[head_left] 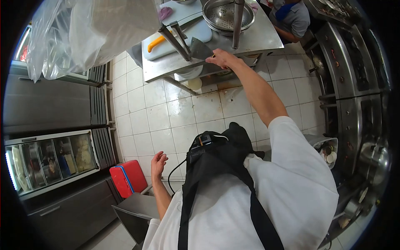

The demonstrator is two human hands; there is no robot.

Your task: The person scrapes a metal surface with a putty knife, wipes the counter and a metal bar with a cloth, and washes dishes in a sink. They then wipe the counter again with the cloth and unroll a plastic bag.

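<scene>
My right hand reaches forward to the edge of a steel table, its fingers closed around the handle of a cleaver. The broad dark blade points left, by a table post. Left of it, a white cutting board carries a knife with a yellow handle. Behind the blade stands a perforated metal colander. My left hand hangs low at my side, fingers loosely bent and apart, with nothing in it.
Clear plastic bags hang at upper left. Steel fridges line the left, near a red cooler box. Another person is beyond the table. Stoves run along the right; a bin stands by my right side.
</scene>
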